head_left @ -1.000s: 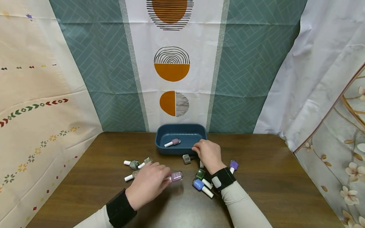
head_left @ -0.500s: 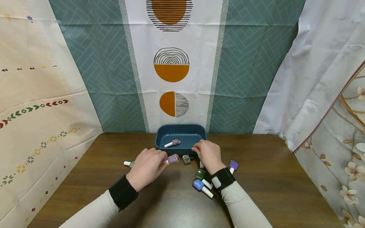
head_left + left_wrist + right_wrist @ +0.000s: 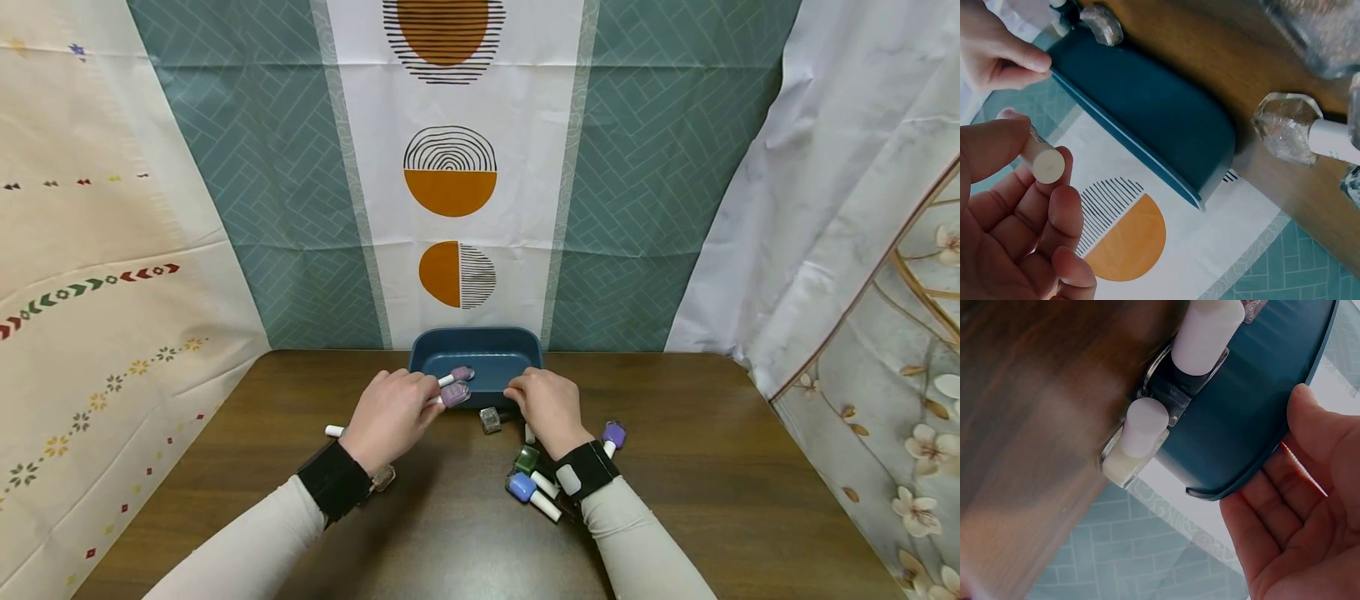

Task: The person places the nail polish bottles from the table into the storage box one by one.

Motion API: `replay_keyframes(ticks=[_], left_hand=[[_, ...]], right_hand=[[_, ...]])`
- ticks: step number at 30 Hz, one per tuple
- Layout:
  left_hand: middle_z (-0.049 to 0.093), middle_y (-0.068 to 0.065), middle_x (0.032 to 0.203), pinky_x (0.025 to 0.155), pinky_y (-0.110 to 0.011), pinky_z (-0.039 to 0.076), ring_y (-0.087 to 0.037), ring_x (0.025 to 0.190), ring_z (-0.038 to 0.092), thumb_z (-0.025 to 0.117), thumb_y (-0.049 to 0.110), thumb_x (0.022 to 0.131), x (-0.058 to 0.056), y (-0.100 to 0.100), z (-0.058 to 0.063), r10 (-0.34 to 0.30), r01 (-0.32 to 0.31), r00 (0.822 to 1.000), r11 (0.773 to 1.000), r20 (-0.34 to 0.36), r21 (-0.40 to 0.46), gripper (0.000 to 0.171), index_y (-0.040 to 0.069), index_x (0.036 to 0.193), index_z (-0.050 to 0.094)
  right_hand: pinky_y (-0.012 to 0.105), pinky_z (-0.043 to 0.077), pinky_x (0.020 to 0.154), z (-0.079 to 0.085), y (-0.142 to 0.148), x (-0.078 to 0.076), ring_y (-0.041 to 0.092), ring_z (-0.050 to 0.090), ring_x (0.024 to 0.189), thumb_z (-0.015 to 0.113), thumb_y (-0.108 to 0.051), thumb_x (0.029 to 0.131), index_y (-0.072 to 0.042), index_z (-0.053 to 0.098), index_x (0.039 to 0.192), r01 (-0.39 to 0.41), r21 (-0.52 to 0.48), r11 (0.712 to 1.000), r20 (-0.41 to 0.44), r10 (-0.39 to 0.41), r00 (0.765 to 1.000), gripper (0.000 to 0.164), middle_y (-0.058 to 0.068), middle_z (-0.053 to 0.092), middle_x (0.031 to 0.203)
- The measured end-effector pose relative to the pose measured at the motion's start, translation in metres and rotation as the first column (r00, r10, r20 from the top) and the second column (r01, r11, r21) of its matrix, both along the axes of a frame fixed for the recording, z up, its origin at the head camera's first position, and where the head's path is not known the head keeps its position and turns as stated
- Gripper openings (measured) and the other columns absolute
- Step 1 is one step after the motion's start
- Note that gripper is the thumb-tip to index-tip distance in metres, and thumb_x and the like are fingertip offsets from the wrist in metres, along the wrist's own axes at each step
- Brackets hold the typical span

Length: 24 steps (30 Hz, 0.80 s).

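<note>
My left hand (image 3: 393, 417) pinches a mauve nail polish bottle (image 3: 455, 394) by its white cap, thumb against fingers. The bottle overlaps the near left rim of the blue tray (image 3: 501, 367) in the head view. Inside the tray lies another mauve nail polish (image 3: 462, 373), white cap toward the left. With my right hand (image 3: 550, 408) I grip the tray's near right rim; in the right wrist view the thumb (image 3: 1310, 415) lies on the rim and the fingers curl below it. The left wrist view shows the held bottle's cap (image 3: 1046, 164) end-on.
A glittery grey bottle (image 3: 490, 420) stands close before the tray. Green (image 3: 527, 458), blue (image 3: 521, 487) and purple (image 3: 614, 433) nail polishes lie around my right wrist. More glitter bottles (image 3: 1288, 128) lie left, partly hidden by my left arm. Patterned cloth hangs behind the table (image 3: 712, 475).
My left hand has carried the mauve nail polish away from me across the table, up to the tray's near rim. My right hand has stayed on the rim.
</note>
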<state>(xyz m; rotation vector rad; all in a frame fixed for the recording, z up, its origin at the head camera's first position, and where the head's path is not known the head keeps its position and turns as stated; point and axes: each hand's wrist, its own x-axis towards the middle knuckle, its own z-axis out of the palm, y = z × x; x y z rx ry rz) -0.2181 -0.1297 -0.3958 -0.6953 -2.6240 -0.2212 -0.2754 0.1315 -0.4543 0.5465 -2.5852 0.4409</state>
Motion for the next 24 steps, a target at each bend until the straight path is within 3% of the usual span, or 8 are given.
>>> replay_keyframes(ticks=[12,18,24], left_hand=[[0.073,-0.001,0.086,0.073,-0.039,0.048,-0.023,0.079,0.063,0.089,0.021,0.096,-0.038,0.009,-0.001,0.051,-0.051,0.999,0.998,0.003,-0.023,0.014,0.012,0.095,0.078],[0.073,-0.003,0.087,0.075,-0.042,0.052,-0.026,0.079,0.065,0.085,0.022,0.1,-0.059,0.013,-0.001,0.106,-0.104,0.993,0.994,0.056,-0.03,0.013,0.011,0.098,0.077],[0.073,-0.004,0.087,0.076,-0.044,0.056,-0.027,0.08,0.066,0.083,0.021,0.102,-0.07,0.019,-0.001,0.123,-0.121,0.988,0.992,0.089,-0.032,0.012,0.01,0.099,0.078]], right_hand=[[0.043,0.061,0.073,0.002,0.001,0.002,0.02,0.075,0.087,0.083,-0.03,0.1,-0.02,0.089,0.101,-0.011,-0.003,1.0,0.006,0.011,1.0,0.011,-0.004,0.076,0.091],[0.042,0.061,0.073,0.001,0.002,0.001,0.02,0.075,0.087,0.083,-0.03,0.1,-0.021,0.089,0.101,-0.013,0.003,1.0,-0.002,0.013,1.0,0.011,-0.004,0.075,0.09],[0.042,0.061,0.072,0.0,0.003,0.0,0.02,0.075,0.086,0.084,-0.029,0.1,-0.02,0.089,0.1,-0.018,0.0,1.0,0.0,0.018,1.0,0.01,-0.004,0.075,0.09]])
